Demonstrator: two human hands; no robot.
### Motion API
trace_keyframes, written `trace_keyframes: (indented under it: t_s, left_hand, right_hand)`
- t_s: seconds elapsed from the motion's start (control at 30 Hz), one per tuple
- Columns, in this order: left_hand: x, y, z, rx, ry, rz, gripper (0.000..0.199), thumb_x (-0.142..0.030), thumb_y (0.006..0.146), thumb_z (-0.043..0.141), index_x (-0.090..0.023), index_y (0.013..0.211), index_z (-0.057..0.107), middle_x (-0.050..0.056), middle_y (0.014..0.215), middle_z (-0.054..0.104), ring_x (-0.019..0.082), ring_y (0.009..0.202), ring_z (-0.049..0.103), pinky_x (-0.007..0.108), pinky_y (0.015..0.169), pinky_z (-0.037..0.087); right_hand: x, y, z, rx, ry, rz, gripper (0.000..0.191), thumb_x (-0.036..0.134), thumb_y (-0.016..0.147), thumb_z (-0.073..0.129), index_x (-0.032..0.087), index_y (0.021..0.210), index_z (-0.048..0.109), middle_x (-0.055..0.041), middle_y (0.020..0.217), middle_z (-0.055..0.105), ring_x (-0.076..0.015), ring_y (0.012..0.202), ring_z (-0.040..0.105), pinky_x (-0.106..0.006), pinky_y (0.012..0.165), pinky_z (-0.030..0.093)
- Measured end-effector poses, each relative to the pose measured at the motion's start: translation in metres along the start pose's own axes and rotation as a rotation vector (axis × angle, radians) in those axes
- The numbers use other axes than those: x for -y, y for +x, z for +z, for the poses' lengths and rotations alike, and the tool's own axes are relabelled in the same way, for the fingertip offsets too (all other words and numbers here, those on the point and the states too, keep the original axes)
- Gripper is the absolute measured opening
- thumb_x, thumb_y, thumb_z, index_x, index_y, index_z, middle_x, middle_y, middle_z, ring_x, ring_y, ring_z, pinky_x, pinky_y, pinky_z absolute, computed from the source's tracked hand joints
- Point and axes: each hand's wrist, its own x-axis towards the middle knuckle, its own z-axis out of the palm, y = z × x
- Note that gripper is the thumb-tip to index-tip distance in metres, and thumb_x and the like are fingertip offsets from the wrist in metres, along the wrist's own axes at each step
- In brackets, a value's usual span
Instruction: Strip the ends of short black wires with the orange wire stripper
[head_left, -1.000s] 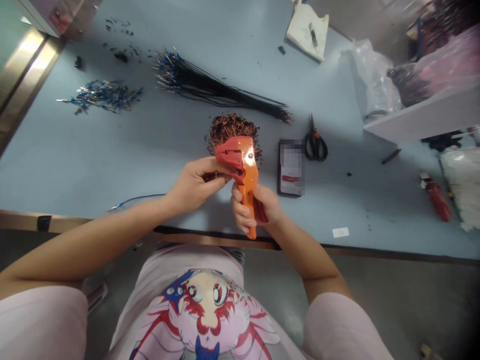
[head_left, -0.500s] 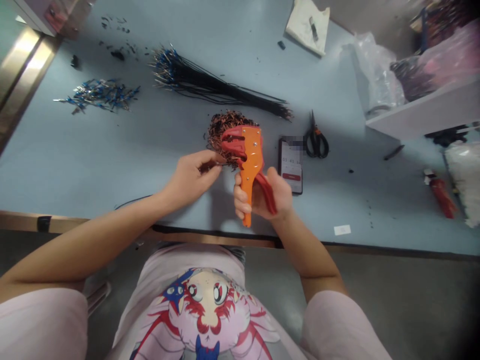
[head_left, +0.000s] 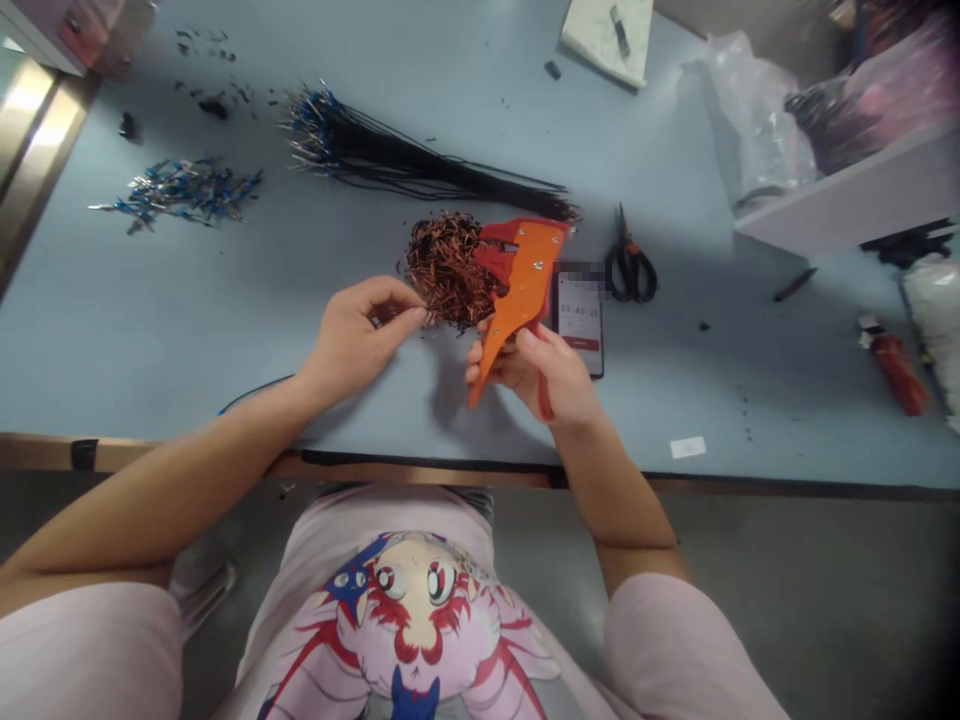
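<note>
My right hand (head_left: 551,370) is wrapped round the handles of an orange and red wire stripper (head_left: 525,275), whose red jaws point left. Thumb and fingertips of my left hand (head_left: 367,330) pinch the end of a thin wire (head_left: 259,387); most of that wire runs hidden beneath the hand and forearm. Just beyond the fingertips lies a heap of copper-coloured wire scraps (head_left: 450,265), partly covered by the tool's jaws. A long bundle of black wires (head_left: 442,175) with blue and metal ends stretches behind the heap.
Loose blue terminals (head_left: 187,192) lie at the left. Right of the tool are a phone (head_left: 580,325) with a running timer and black scissors (head_left: 631,268). A notepad (head_left: 600,50) is at the back, a red-handled tool (head_left: 896,370) at the far right, beside plastic bags.
The wire stripper has moved right and up and tilted, uncovering more of the scrap heap. My left hand has shifted slightly left, away from the jaws.
</note>
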Motion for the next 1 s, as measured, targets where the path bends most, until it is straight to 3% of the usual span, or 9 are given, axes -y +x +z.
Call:
trace_keyframes:
  t_s: [0.13, 0.27, 0.47, 0.77, 1.0]
  left_hand:
    - [-0.003, 0.003, -0.007, -0.138, 0.049, 0.017, 0.006, -0.028, 0.082, 0.068, -0.025, 0.083, 0.072, 0.000, 0.085, 0.069, 0.013, 0.069, 0.056, 0.028, 0.063, 0.045]
    - [-0.007, 0.004, -0.012, -0.208, 0.061, 0.048, 0.006, -0.030, 0.085, 0.066, -0.027, 0.085, 0.071, 0.000, 0.085, 0.066, 0.015, 0.073, 0.056, 0.031, 0.066, 0.045]
    - [-0.011, 0.000, -0.011, -0.196, 0.027, 0.077, 0.005, -0.030, 0.087, 0.068, -0.027, 0.084, 0.069, 0.001, 0.085, 0.062, 0.016, 0.078, 0.056, 0.033, 0.068, 0.044]
    - [-0.002, 0.001, -0.007, -0.209, 0.143, 0.273, 0.007, -0.019, 0.086, 0.066, -0.025, 0.084, 0.068, -0.001, 0.079, 0.063, 0.013, 0.068, 0.054, 0.030, 0.062, 0.044]
    - [0.000, 0.001, -0.006, -0.178, 0.155, 0.324, 0.006, -0.016, 0.084, 0.065, -0.022, 0.084, 0.068, 0.000, 0.080, 0.065, 0.012, 0.066, 0.054, 0.028, 0.059, 0.045]
  right_hand:
    - [0.005, -0.010, 0.002, 0.018, -0.209, -0.132, 0.038, 0.046, 0.086, 0.071, 0.017, 0.107, 0.060, -0.0070, 0.094, 0.068, -0.0191, 0.081, 0.067, -0.034, 0.070, 0.058]
    - [0.008, -0.013, 0.005, 0.055, -0.270, -0.060, 0.036, 0.048, 0.086, 0.071, 0.016, 0.099, 0.059, -0.0067, 0.088, 0.068, -0.0169, 0.073, 0.067, -0.031, 0.063, 0.057]
    - [0.002, -0.007, 0.006, 0.058, -0.206, 0.112, 0.050, 0.052, 0.079, 0.077, 0.012, 0.103, 0.060, -0.0087, 0.089, 0.069, -0.0204, 0.075, 0.070, -0.034, 0.063, 0.060]
    - [-0.002, -0.009, 0.003, 0.139, -0.128, 0.130, 0.047, 0.044, 0.080, 0.079, 0.011, 0.108, 0.060, -0.0090, 0.090, 0.070, -0.0200, 0.076, 0.071, -0.034, 0.064, 0.062]
    - [-0.004, -0.008, 0.004, 0.167, -0.172, 0.105, 0.042, 0.045, 0.084, 0.075, 0.012, 0.106, 0.059, -0.0079, 0.088, 0.068, -0.0190, 0.074, 0.070, -0.032, 0.061, 0.061]
